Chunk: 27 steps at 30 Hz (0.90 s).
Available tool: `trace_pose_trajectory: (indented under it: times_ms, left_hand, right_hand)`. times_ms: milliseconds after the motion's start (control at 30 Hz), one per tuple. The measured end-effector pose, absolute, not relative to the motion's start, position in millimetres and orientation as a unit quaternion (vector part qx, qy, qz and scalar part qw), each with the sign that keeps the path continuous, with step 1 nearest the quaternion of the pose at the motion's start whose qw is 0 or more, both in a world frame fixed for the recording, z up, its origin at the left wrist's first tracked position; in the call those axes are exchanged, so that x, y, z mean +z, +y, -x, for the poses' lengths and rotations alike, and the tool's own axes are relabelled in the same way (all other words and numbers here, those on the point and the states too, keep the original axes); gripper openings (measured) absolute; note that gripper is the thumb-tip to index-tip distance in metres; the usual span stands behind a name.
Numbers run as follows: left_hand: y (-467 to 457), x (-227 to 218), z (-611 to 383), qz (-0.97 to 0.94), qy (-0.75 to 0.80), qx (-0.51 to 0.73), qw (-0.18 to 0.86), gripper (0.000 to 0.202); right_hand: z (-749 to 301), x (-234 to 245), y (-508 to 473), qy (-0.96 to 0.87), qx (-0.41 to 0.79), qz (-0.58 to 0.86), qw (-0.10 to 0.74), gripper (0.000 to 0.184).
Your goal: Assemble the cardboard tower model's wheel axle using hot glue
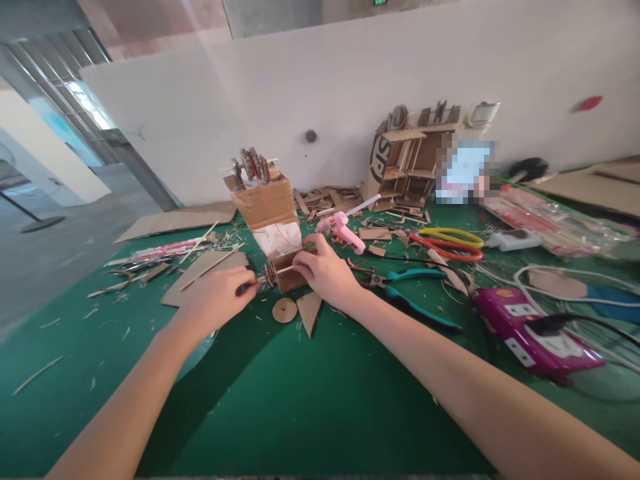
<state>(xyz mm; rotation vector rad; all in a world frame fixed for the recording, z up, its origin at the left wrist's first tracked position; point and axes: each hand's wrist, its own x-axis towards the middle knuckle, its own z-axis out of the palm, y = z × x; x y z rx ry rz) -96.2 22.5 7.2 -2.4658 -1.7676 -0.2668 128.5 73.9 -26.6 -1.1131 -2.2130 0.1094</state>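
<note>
A tall cardboard model [267, 203] stands on the table, with cardboard discs along its top and a red thread hanging down its front. At its open lower box, a thin wooden stick [285, 269] runs through small ridged cardboard wheels [270, 273]. My right hand [325, 270] pinches this stick at the right of the box. On the left, my left hand [227, 290] has its fingers closed at the stick's outer end, beside the wheels; its fingertips are partly hidden. Just below lie a round cardboard disc [285, 310] and a cardboard triangle [309, 312].
Right of my hands are a pink glue gun [345, 230], teal-handled pliers [415, 300], yellow-and-red-handled scissors [450, 243] and a purple power strip [535, 333] with cables. Behind stands a cardboard shelf [407, 163]. Cardboard scraps [200, 273] lie left.
</note>
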Motion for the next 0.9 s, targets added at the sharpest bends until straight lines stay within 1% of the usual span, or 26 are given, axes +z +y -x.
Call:
trace_pose_trajectory:
  times_ms: [267,900]
  left_hand:
    - [21.9,9.5,90.9,0.798,-0.595,-0.096,0.019,0.024]
    - [20.8,6.2,88.9,0.784,-0.613,-0.099,0.018,0.027]
  right_hand:
    - [-128.0,-26.3,73.2,-0.842,0.039,0.428,0.326,0.019]
    - [-126.0,-27.6,74.3,-0.839,0.015,0.429,0.334,0.013]
